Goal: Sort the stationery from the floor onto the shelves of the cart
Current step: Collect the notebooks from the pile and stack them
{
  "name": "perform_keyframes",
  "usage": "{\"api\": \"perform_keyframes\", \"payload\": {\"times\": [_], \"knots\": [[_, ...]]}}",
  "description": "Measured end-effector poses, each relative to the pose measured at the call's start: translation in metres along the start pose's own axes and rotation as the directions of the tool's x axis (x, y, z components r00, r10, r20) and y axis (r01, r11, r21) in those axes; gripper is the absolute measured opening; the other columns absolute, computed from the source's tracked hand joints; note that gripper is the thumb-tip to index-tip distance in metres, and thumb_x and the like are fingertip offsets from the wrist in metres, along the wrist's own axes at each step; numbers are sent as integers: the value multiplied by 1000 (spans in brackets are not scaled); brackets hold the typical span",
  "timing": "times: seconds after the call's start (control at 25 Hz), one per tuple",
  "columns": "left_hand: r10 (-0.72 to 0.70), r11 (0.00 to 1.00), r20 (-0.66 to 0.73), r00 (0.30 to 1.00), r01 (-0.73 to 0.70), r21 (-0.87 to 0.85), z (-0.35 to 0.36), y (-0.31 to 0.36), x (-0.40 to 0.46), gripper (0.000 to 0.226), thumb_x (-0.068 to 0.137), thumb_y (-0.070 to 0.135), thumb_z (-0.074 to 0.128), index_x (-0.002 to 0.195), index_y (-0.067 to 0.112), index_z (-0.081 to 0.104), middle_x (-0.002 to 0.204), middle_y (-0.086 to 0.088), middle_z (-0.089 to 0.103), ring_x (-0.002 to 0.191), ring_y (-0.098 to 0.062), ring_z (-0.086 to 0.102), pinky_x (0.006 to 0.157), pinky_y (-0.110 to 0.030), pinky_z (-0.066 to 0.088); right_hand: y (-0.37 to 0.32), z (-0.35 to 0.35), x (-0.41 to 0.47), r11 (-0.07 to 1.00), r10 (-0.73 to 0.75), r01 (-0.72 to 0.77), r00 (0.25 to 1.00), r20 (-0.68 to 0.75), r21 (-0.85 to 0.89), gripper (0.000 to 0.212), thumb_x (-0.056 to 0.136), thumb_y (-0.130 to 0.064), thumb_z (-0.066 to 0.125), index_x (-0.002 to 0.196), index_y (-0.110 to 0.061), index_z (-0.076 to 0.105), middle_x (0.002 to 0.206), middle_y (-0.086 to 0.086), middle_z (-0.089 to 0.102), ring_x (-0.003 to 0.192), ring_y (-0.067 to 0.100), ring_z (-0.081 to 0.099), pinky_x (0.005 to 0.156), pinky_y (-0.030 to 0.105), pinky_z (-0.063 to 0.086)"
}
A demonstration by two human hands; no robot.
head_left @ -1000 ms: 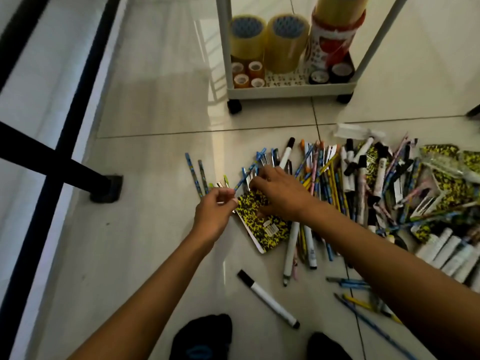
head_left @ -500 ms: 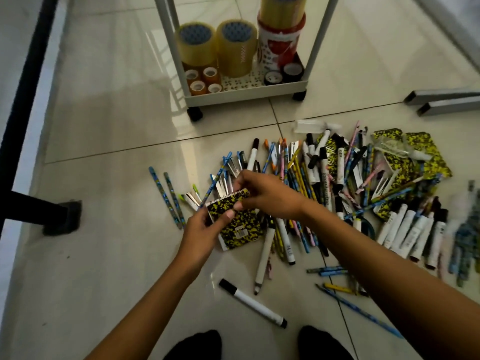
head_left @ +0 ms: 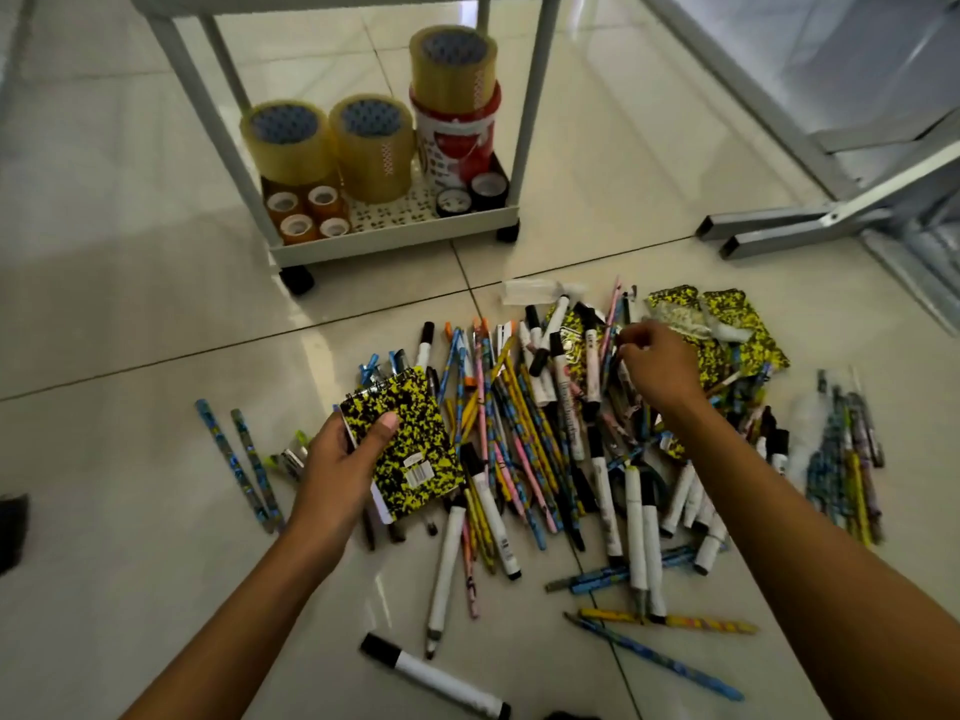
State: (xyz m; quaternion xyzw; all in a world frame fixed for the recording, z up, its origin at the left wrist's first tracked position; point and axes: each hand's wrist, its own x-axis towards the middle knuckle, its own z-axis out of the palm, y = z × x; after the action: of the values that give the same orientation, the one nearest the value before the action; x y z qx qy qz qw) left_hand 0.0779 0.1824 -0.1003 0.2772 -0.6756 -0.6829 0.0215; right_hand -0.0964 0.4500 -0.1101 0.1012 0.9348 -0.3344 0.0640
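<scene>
- Far left on the tiled floor (head_left: 130, 314), two blue patterned pencils (head_left: 244, 462) lie side by side, apart from the main pile.
- Just right of them sit a few small metal clips (head_left: 292, 456), near my left wrist.
- My left hand (head_left: 340, 462) holds a yellow-and-black speckled notebook (head_left: 402, 439): the thumb presses on its cover and the fingers curl under its left edge, so they are clamped on it. The notebook is tilted, spiral edge away from me, lifted over the left end of the pile.
- Behind it stands the white cart (head_left: 395, 239), its bottom shelf carrying big rolls of clear tape (head_left: 285, 142), small brown rolls, two dark rolls and a red-and-white tin with another roll on top.
- Close to me, a single white marker with a black cap (head_left: 434, 678) lies alone on the floor.
- In the middle spreads the heap of stationery (head_left: 530, 439): coloured pencils, pens and white markers, criss-crossed and touching.
- My right hand (head_left: 657, 371) reaches into the far side of the heap, fingers bent together at a dark pen or marker; I cannot tell whether they actually grip it.
- Beyond that hand lie more speckled notebooks (head_left: 737, 324), partly under a clear wrapper.
- Far right, a separate bundle of pencils (head_left: 847, 459) lies on the floor, and grey metal legs (head_left: 789, 226) stand behind.
</scene>
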Motion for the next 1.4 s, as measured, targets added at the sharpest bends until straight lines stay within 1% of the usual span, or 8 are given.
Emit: {"api": "perform_keyframes", "payload": {"times": [0.24, 0.44, 0.64, 0.76, 0.84, 0.92, 1.16, 1.4], "knots": [[30, 1000, 29, 999, -30, -2, 24, 12, 14, 22, 92, 22, 57, 113, 18, 63, 104, 9, 71, 96, -5, 67, 86, -29, 50, -18, 13, 43, 940, -243, 258, 965, 96, -221, 30, 91, -28, 58, 117, -15, 63, 125, 15, 42, 115, 31, 47, 99, 40, 44], [22, 1000, 3, 1000, -22, -8, 21, 14, 17, 18, 91, 25, 57, 108, 24, 64, 103, 8, 72, 99, -10, 67, 90, -36, 50, -30, 16, 52, 850, -63, 239, 931, 360, -469, 54, 87, -41, 58, 137, -23, 47, 139, 18, 27, 132, 35, 29, 107, 43, 36], [4, 1000, -10, 1000, -4, -24, 11, 12, 17, 24, 86, 33, 59, 108, 26, 65, 106, 5, 72, 102, -16, 68, 96, -48, 49, -25, 0, 58, 891, 86, 81, 935, 344, -446, 44, 78, -38, 70, 112, -11, 64, 134, 17, 32, 124, 36, 38, 102, 42, 41], [-1, 1000, -12, 1000, 1, -27, 11, 13, 16, 26, 85, 34, 59, 109, 24, 65, 107, 5, 72, 103, -16, 67, 97, -49, 48, -18, -21, 58, 978, 113, -32, 913, 393, -208, 20, 77, -25, 72, 82, -6, 68, 100, 14, 59, 83, 22, 58, 68, 30, 51], [-2, 1000, -3, 1000, 2, -23, 13, 13, 15, 26, 84, 35, 59, 108, 25, 65, 105, 7, 73, 103, -15, 67, 98, -48, 48, -17, -39, 49, 992, 121, -91, 879, 462, -86, 19, 82, -19, 67, 88, 0, 66, 82, 8, 61, 73, 18, 55, 59, 25, 42], [-2, 1000, 13, 1000, 2, -23, 15, 14, 15, 25, 83, 35, 60, 106, 26, 65, 104, 8, 73, 102, -14, 67, 98, -47, 48, -17, -57, 37, 994, 106, -96, 861, 497, -47, 21, 86, -19, 64, 94, 0, 64, 85, 7, 62, 79, 19, 55, 62, 25, 37], [10, 1000, 73, 997, -9, -17, 25, 17, 13, 30, 79, 41, 60, 106, 29, 65, 104, 13, 72, 105, -12, 65, 102, -47, 45, -9, -89, 5, 1000, -7, -3, 954, 301, 30, 12, 85, -22, 62, 94, -14, 61, 96, 10, 68, 71, 15, 54, 61, 27, 39], [41, 999, 129, 991, -38, -20, 47, 28, 17, 34, 82, 47, 56, 112, 31, 60, 117, 11, 66, 116, -14, 58, 105, -47, 41, -13, -100, -17, 980, -192, 191, 981, 9, 51, 14, 90, -28, 57, 102, -24, 64, 93, 1, 67, 87, 24, 64, 80, 42, 53]]}}
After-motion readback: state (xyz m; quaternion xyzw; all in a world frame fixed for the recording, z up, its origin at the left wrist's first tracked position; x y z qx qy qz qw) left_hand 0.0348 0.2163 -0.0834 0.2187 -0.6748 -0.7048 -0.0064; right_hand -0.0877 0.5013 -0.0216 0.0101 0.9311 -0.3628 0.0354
